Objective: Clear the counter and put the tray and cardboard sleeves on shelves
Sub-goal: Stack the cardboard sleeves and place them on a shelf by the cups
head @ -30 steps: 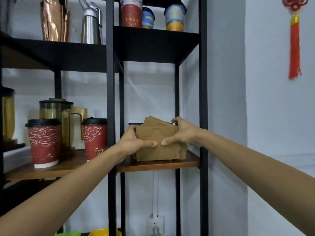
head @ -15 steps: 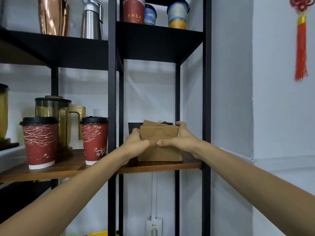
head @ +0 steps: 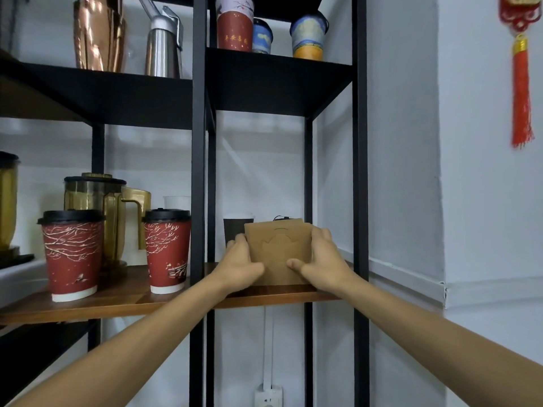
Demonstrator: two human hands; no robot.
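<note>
A stack of brown cardboard sleeves (head: 279, 248) stands upright on the wooden shelf (head: 264, 296) in the right bay of a black metal rack. My left hand (head: 242, 264) presses the stack's left side and my right hand (head: 323, 259) holds its right side, thumbs on the front face. A dark cup (head: 233, 230) stands just behind the stack's left edge. No tray is in view.
Two red lidded paper cups (head: 72, 254) (head: 167, 249) and an amber pitcher (head: 100, 207) stand on the left bay. Black posts (head: 198, 171) (head: 360, 171) frame the right bay. Printed cups (head: 235, 23) and a steel dispenser (head: 163, 39) fill the shelf above. A wall socket (head: 267, 396) sits below.
The fanned sleeves have been squared into a neat upright stack, set down and pushed further back on the shelf. Both hands have slid from the top front to the stack's sides.
</note>
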